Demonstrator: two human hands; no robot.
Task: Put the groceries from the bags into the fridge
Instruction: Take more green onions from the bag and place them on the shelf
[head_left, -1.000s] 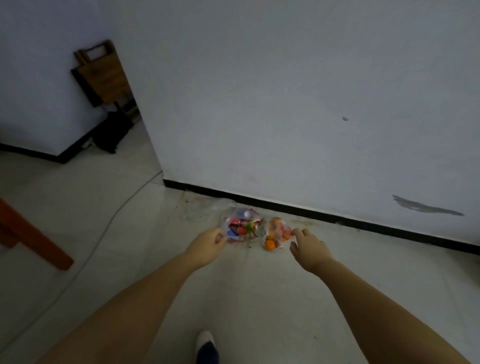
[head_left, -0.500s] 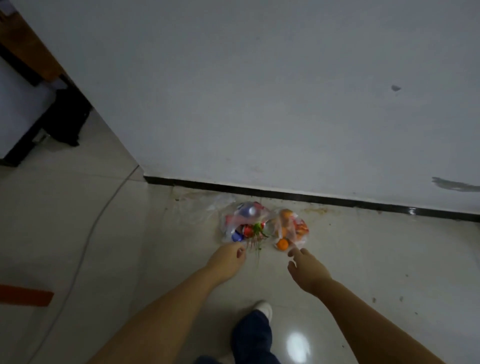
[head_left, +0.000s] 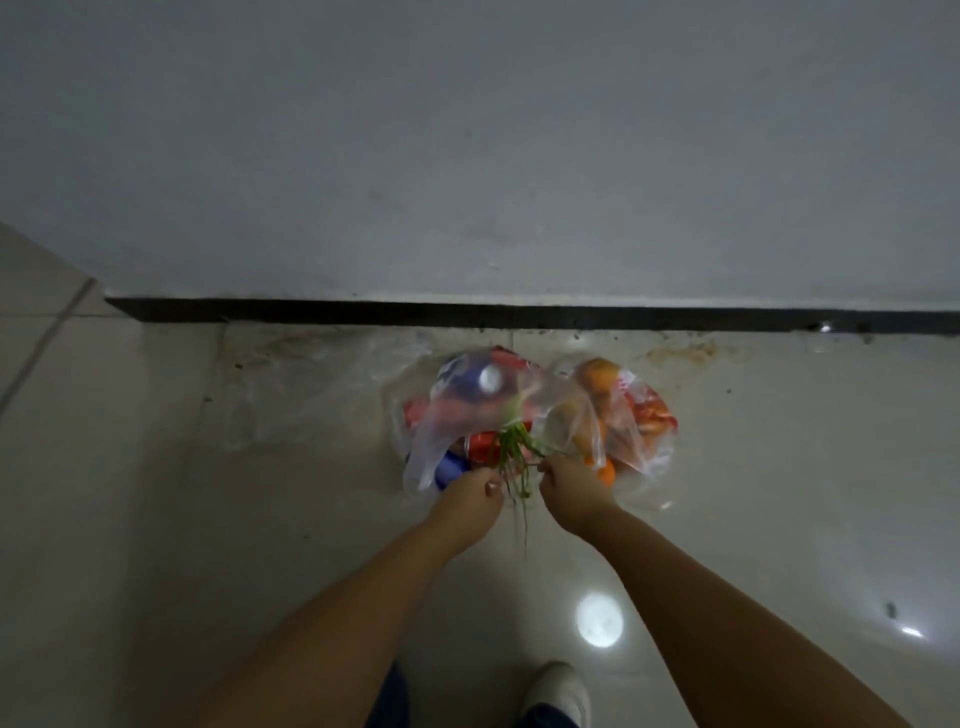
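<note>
Groceries sit in two thin clear plastic bags on the floor against the wall. Left bag (head_left: 457, 410), with cans and greens, looks heavy and floppy; left hand (head_left: 467, 501) pinches its film. Right bag (head_left: 623, 415) holds oranges; right hand (head_left: 574, 488) curls at its neck. Best lifted by the gathered tops.

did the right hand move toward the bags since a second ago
Yes. The right hand was beside the right bag, short of the black baseboard; now it has shifted inward to the bag's near edge, fingers curled at its handles.
</note>
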